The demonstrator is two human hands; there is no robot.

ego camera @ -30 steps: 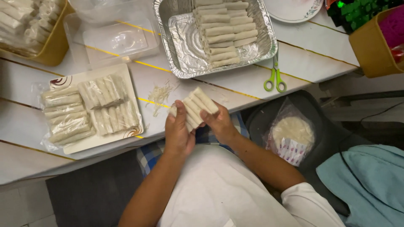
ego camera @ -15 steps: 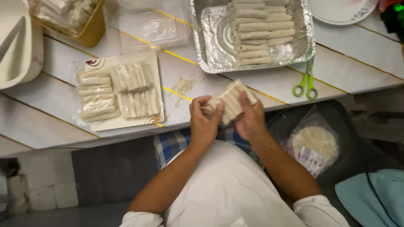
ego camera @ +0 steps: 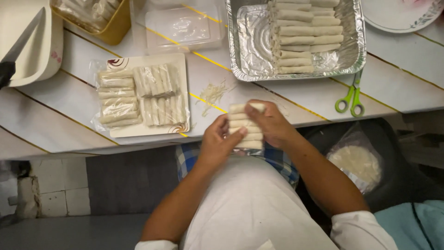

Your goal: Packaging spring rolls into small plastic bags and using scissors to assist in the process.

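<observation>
Right at the table's near edge, in the head view, both hands hold one stack of pale spring rolls (ego camera: pixel 247 129), which hangs just in front of the white table (ego camera: pixel 296 88) and over the person's lap. The left hand (ego camera: pixel 217 146) is curled against the left ends of the rolls, its thumb pressing on the front of the stack. The right hand (ego camera: pixel 273 122) closes over the top and right side, with fingers bent around the upper roll. I judge that this two-sided grip keeps the rolls lined up, because they are loose and would slide apart.

Beyond the stack, on the table, stands a foil tray (ego camera: pixel 249 51) with more rolls in neat rows along its right half; the left half shows bare foil. To the left of the stack lies a white plate (ego camera: pixel 182 74) with wrapped bundles of rolls under clear film. Green scissors (ego camera: pixel 352 97) lie to the right of the stack, just beside the tray's corner. A few thin shreds (ego camera: pixel 213 92) rest between plate and stack.

Some things are hard to read. How many rolls are in the stack is partly hidden by the fingers. A yellow container (ego camera: pixel 113 28) and a knife (ego camera: pixel 18 51) far to the left are cut off by the frame. A clear bag of round wrappers (ego camera: pixel 356 162) lies low to the right, in shadow.
</observation>
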